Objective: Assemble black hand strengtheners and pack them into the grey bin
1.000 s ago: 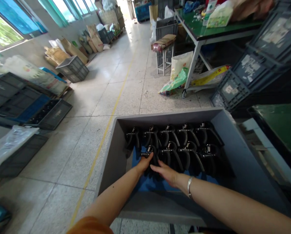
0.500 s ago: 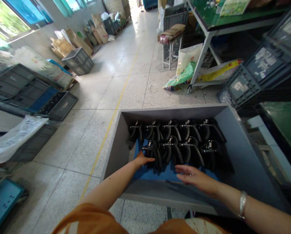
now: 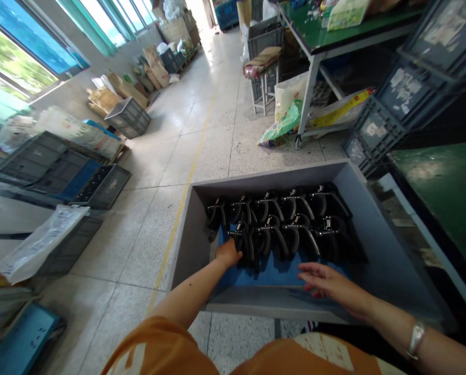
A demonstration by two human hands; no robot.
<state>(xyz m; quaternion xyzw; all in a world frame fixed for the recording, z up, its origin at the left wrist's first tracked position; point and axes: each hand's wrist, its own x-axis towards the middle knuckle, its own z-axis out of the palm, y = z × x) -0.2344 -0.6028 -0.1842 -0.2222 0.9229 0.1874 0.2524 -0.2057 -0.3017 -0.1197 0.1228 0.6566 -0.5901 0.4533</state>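
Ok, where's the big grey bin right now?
In the head view, the bin sits low, right of centre, between the yellow floor line on its left and a green tabletop on its right.

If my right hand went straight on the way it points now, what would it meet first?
Your right hand points leftward over the blue sheet, so it would probably meet the near row of black parts first, though depth is unclear and it might pass just beside them.
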